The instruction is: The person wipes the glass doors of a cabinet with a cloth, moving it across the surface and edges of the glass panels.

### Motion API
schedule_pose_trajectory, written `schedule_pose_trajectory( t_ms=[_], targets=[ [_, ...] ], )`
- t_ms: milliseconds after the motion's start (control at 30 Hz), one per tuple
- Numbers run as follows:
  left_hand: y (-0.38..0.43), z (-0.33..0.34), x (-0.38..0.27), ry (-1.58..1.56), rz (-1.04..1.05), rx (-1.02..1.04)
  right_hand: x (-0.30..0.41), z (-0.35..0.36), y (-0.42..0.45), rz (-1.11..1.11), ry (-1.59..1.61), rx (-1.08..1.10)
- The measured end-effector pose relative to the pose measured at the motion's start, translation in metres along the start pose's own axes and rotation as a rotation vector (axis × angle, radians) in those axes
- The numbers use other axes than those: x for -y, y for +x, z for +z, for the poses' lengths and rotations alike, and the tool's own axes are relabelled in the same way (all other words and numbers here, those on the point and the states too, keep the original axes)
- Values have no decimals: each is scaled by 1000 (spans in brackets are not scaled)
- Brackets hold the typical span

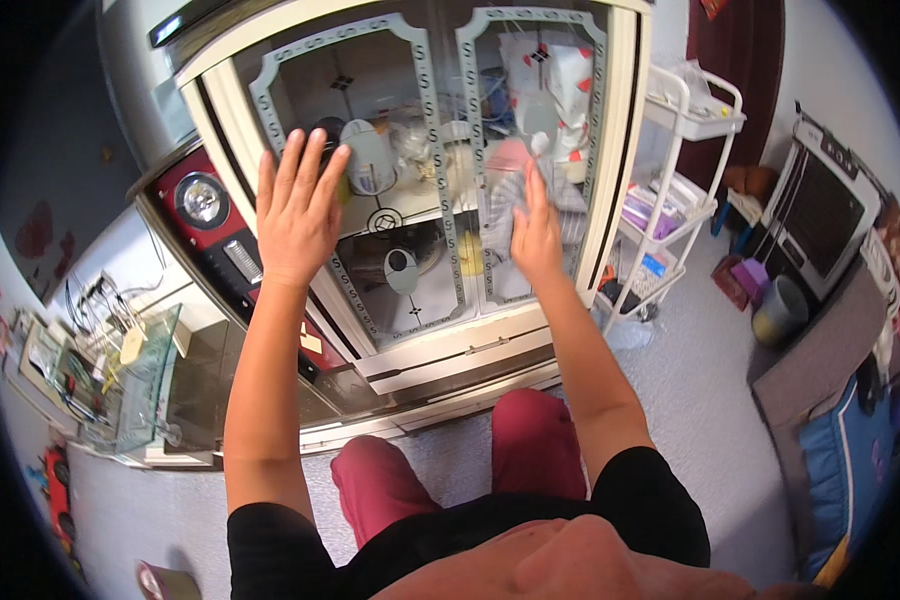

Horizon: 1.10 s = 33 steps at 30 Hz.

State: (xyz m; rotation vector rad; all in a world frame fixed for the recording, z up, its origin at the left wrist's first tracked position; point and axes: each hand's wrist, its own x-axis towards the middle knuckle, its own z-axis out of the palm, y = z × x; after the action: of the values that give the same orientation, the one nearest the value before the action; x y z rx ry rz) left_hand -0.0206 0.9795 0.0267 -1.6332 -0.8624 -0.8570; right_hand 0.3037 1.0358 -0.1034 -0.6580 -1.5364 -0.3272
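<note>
A cream cabinet (457, 337) with patterned glass doors stands before me. My left hand (297, 206) is spread over the left glass door (375, 52), palm towards it, holding nothing. In front of the right glass door (468, 45) is my right hand (536, 225), seen from its side, with fingers extended and nothing visible in it. Whether either hand touches the glass is not clear. Behind the glass are a grey striped cloth (506, 210), a white bag with red marks (570, 90), clear plastic bags (416, 142) and a yellow item (470, 255).
At the right stands a white tiered trolley (701, 124) holding assorted items. Farther right are a dustpan (731, 281), a grey bin (780, 311) and a grey sofa (817, 352). A red-and-black speaker (228, 217) adjoins the cabinet; a glass shelf (146, 382) lies left.
</note>
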Motion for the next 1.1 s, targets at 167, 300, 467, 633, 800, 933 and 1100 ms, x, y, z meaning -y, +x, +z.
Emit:
schedule_pose_trajectory(
  t_ms=[167, 300, 467, 633, 800, 933, 1100],
  targets=[
    [1, -8, -2, -37, -22, 18, 9, 1, 155, -312, -162, -149],
    [0, -8, 0, -116, -37, 25, 22, 9, 212, -444, -257, -160],
    [-4, -7, 3, -77, -39, -25, 30, 17, 167, -389, -273, -46],
    [0, -2, -2, -98, -31, -35, 14, 5, 122, -375, -315, -28],
    [-2, -5, 2, -105, -32, -24, 15, 5, 101, -299, -252, 16],
    [-2, -6, 3, -108, -32, -15, 17, 1, 99, -271, -208, 46],
    [-1, -2, 1, -118, -22, -23, 25, -8, 101, -271, -265, 19]
  ],
)
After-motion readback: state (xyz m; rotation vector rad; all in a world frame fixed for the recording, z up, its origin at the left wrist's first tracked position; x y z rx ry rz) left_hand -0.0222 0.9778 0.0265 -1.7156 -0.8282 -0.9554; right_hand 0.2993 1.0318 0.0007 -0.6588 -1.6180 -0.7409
